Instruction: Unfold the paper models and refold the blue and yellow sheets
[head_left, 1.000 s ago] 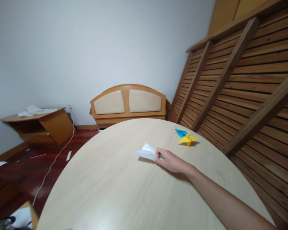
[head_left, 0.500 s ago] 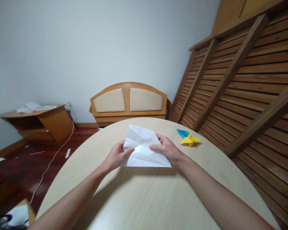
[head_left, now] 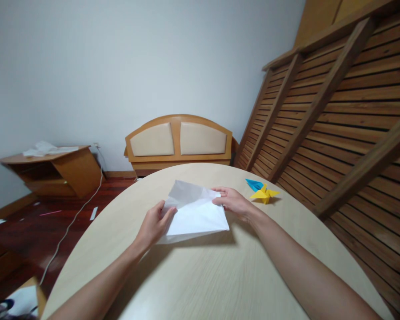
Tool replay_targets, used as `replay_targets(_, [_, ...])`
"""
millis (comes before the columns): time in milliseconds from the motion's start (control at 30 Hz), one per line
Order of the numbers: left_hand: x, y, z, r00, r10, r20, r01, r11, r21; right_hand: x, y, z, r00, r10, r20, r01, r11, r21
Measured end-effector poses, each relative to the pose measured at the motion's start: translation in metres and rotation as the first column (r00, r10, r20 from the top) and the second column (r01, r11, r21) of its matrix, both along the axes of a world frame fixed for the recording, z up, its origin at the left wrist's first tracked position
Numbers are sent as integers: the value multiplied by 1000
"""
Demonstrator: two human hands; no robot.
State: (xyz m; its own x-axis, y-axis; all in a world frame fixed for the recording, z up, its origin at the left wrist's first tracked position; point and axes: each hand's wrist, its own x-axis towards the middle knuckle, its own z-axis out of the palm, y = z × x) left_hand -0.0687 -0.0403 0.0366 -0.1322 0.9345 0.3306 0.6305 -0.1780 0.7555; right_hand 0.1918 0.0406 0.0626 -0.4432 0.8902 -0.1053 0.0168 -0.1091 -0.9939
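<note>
We look across a pale round wooden table (head_left: 220, 275) in a room with a grey-white wall, a slatted wooden frame (head_left: 336, 111) leaning on the right and a padded headboard (head_left: 179, 141) against the wall behind. The near edge of the table runs out of view at the bottom, and both our forearms are cut off there too.

A creased white paper sheet (head_left: 195, 215) lies partly unfolded near the middle of the table, lifted a little at its far side. Its long axis runs roughly left to right, with one corner pointing toward the far left and a sharper one toward the near right. Our left hand (head_left: 153, 226) pinches the sheet's left edge, thumb on top; the fingers beneath are hidden by the paper. Our right hand (head_left: 231, 202) grips the far right corner, fingers closed on it.

Just beyond the right hand sit a yellow origami crane (head_left: 263, 194) and a blue folded paper (head_left: 254, 184), touching or overlapping; we cannot tell the blue one's shape.
</note>
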Motion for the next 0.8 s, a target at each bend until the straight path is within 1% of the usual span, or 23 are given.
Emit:
replay_targets(67, [0, -1, -2, 999, 22, -37, -21, 999, 40, -1, 1, -2, 998, -66, 0, 66, 998, 15])
replay_targets(133, [0, -4, -3, 997, 47, -65, -43, 996, 73, -5, -1, -6, 999, -39, 2, 39, 998, 39])
replay_targets(200, [1, -7, -2, 995, 57, -78, -50, 994, 93, -10, -4, -10, 998, -28, 63, 21, 992, 121])
replay_targets(233, [1, -8, -1, 996, 54, -77, -46, 994, 98, -12, -5, -12, 993, -57, 108, 36, 981, 190])
replay_targets(300, [2, -11, 0, 996, 45, -74, -37, 994, 105, -15, -5, -15, 964, -172, 204, 98, 939, 331])
replay_targets(400, [2, -13, 1, 994, 51, -93, -39, 992, 124, -13, 0, -18, 869, -395, 297, 208, 838, 505])
replay_targets(467, [2, -12, 1, 994, 52, -100, -39, 991, 131, -8, 7, -18, 832, -492, 256, 281, 771, 571])
replay_targets(500, [2, -12, 1, 994, 54, -93, -42, 990, 131, -6, 10, -17, 836, -510, 201, 320, 752, 576])
replay_targets(533, [2, -11, 1, 995, 59, -76, -49, 990, 131, -4, 13, -15, 852, -507, 132, 359, 749, 556])
replay_targets(567, [2, -11, 2, 997, 68, -48, -61, 990, 131, -3, 15, -13, 868, -493, 55, 398, 759, 516])
replay_targets(633, [2, -11, 4, 996, 85, 28, -88, 987, 132, -3, 15, -8, 889, -447, -102, 449, 805, 387])
replay_targets(667, [3, -11, 5, 994, 87, 68, -96, 986, 134, -4, 12, -4, 893, -416, -172, 450, 836, 315])
replay_targets(700, [3, -11, 6, 991, 85, 104, -99, 986, 137, -6, 8, -1, 900, -371, -231, 423, 871, 251])
replay_targets(733, [4, -11, 7, 987, 84, 133, -103, 985, 141, -8, 3, 1, 921, -277, -275, 338, 918, 207])
replay_targets(767, [4, -11, 8, 984, 88, 157, -111, 983, 148, -11, -2, 4, 943, -139, -304, 205, 959, 196])
replay_targets(800, [5, -11, 8, 979, 97, 177, -125, 980, 155, -13, -8, 5, 951, -4, -310, 70, 977, 200])
